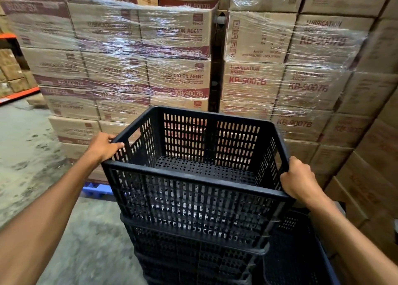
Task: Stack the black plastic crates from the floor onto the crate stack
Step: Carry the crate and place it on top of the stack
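Left hand (104, 145): closed over the left rim of the top crate (193, 177), fingers curled over the edge near its far-left corner, thumb on the outer face

Top crate: black slotted plastic, upright, open side up, seated on or into the crate stack (193, 248); whether it has bottomed fully in the one beneath cannot be told. Contents: none, the perforated floor shows bare

Crate stack: at least two more black crates nested below, their rims showing as bands under the top one; standing on the concrete floor (32, 155), close in front of the pallet loads. Interiors hidden

Second crate (297, 252): black, lower down just right of the stack's base, only partly in view; nothing seen in it, though its floor is dim

Right hand (300, 180): clenched on the right rim of the top crate near its near-right corner, knuckles up

Step in hand, as judged: setting a crate down on the stack, both hands gripping it. Next move would call for pressing the crate square until its rim sits level all round, letting go with both hands, then turning to the lower crate on the right as the likely next lift

Background: shrink-wrapped cartons (137, 54) marked LUBRICATION AGENT, stacked high behind; a blue pallet (97, 190) shows under the left load
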{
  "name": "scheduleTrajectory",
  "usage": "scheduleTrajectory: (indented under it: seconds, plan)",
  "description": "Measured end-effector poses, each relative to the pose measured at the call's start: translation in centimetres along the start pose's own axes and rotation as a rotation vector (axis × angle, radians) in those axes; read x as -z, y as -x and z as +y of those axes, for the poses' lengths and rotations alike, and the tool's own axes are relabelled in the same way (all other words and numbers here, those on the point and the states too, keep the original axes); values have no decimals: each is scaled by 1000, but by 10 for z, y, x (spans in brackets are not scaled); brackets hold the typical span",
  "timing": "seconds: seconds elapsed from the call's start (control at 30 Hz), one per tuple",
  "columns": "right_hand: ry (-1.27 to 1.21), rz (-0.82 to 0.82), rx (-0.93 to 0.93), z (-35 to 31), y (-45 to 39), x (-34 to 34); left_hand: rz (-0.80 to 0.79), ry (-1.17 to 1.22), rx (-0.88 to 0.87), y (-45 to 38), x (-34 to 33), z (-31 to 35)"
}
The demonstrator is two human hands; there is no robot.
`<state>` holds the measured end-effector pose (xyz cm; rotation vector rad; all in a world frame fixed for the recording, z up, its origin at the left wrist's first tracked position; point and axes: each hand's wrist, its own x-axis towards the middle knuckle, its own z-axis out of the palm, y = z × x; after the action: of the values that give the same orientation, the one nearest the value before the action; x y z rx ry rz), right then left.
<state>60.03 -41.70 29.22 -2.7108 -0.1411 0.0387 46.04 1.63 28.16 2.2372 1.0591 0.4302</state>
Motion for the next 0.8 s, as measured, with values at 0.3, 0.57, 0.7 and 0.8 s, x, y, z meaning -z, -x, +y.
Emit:
scheduleTrajectory:
  seconds: [0.3,0.57,0.7,0.8]
  plan:
    - [53,-16,71,1,-30,7,-7,-276,-110,-13,1,2]
    - [189,279,417,-61,-84,68,-2,-440,-472,-65,21,73]
    - [326,57,310,-40,-89,13,-158,-567,-457,-88,-23,49]
    - [318,-102,209,-20,-99,-13,-258,-605,-442,-99,-40,29]
